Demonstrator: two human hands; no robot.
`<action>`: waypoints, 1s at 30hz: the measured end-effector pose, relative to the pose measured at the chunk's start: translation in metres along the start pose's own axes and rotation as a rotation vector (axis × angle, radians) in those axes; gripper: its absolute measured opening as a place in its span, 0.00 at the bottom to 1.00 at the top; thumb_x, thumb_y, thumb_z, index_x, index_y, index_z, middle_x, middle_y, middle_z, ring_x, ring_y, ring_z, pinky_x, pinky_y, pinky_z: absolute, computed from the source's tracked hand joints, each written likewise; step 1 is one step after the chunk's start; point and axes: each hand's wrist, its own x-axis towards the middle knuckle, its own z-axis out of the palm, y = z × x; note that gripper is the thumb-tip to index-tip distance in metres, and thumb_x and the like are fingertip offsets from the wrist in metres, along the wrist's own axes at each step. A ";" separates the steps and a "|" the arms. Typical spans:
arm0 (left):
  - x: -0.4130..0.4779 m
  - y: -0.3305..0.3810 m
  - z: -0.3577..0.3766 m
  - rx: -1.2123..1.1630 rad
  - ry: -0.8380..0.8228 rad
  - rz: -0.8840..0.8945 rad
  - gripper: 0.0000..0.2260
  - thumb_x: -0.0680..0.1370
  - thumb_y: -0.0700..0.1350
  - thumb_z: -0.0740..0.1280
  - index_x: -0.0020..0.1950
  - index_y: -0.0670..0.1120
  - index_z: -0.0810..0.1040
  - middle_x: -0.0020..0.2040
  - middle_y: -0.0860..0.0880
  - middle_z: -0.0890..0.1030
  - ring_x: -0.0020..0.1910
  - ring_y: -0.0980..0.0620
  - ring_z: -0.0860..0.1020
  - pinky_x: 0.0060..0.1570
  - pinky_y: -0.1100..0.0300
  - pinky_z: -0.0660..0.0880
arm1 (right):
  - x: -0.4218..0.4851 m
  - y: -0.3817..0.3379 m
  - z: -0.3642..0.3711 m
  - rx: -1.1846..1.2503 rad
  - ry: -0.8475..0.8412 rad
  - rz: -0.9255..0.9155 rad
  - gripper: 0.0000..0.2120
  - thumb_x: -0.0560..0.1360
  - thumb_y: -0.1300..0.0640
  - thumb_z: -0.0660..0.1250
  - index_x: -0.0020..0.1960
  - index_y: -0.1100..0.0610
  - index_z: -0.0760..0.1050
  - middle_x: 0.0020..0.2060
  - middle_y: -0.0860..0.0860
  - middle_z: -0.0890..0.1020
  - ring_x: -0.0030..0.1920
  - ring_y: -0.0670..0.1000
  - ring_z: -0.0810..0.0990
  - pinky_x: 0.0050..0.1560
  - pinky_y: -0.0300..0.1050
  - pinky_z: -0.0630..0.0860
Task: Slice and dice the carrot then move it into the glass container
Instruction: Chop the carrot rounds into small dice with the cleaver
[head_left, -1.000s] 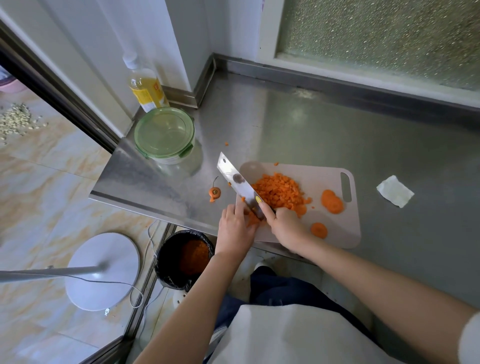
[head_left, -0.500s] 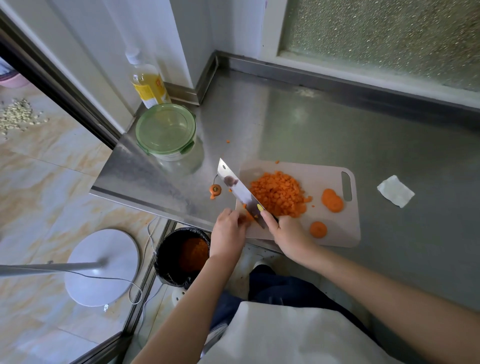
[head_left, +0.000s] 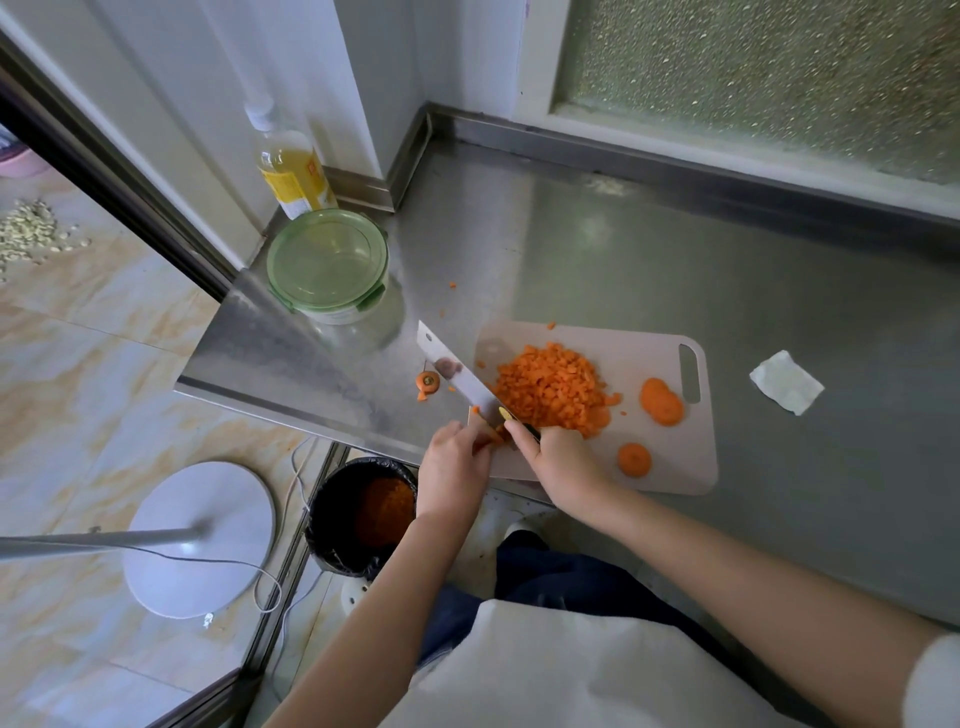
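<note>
A heap of diced carrot (head_left: 550, 389) lies on the pale cutting board (head_left: 675, 467). Two overlapping carrot slices (head_left: 661, 401) sit near the board's handle slot, and one more slice (head_left: 634, 459) lies toward the front edge. My right hand (head_left: 558, 457) grips the cleaver (head_left: 457, 374), whose blade points left and away, past the board's left end. My left hand (head_left: 454, 467) pinches a small carrot piece (head_left: 500, 432) beside the blade at the board's near left corner. The glass container (head_left: 328, 267), with its green lid on, stands at the counter's back left.
A carrot top (head_left: 427, 382) and stray bits lie on the steel counter left of the board. An oil bottle (head_left: 290, 166) stands behind the container. A folded tissue (head_left: 786, 382) lies right of the board. Below the counter edge, a black bin (head_left: 363, 514) holds carrot scraps.
The cleaver and both hands stayed at the board's near left corner, with the blade dropping slightly against the small carrot piece. The camera view shifted a little.
</note>
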 end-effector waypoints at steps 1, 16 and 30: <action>0.000 -0.001 0.000 -0.005 0.003 0.005 0.06 0.74 0.38 0.67 0.48 0.44 0.82 0.39 0.45 0.75 0.42 0.47 0.74 0.39 0.53 0.73 | 0.001 0.002 -0.002 0.039 -0.009 0.003 0.28 0.80 0.41 0.52 0.38 0.63 0.74 0.31 0.58 0.78 0.38 0.59 0.79 0.36 0.45 0.70; 0.010 -0.002 0.002 -0.070 -0.023 -0.062 0.08 0.75 0.39 0.67 0.50 0.40 0.70 0.46 0.41 0.79 0.46 0.41 0.76 0.41 0.56 0.68 | -0.009 0.005 -0.013 0.162 -0.004 0.005 0.28 0.81 0.42 0.51 0.32 0.61 0.70 0.25 0.52 0.72 0.32 0.54 0.75 0.32 0.42 0.65; 0.013 0.000 0.003 -0.071 0.032 -0.035 0.09 0.75 0.40 0.67 0.49 0.38 0.70 0.40 0.40 0.77 0.41 0.39 0.75 0.35 0.58 0.62 | 0.004 -0.009 -0.003 0.118 -0.016 -0.010 0.28 0.80 0.42 0.52 0.29 0.59 0.65 0.25 0.53 0.70 0.31 0.56 0.73 0.35 0.45 0.67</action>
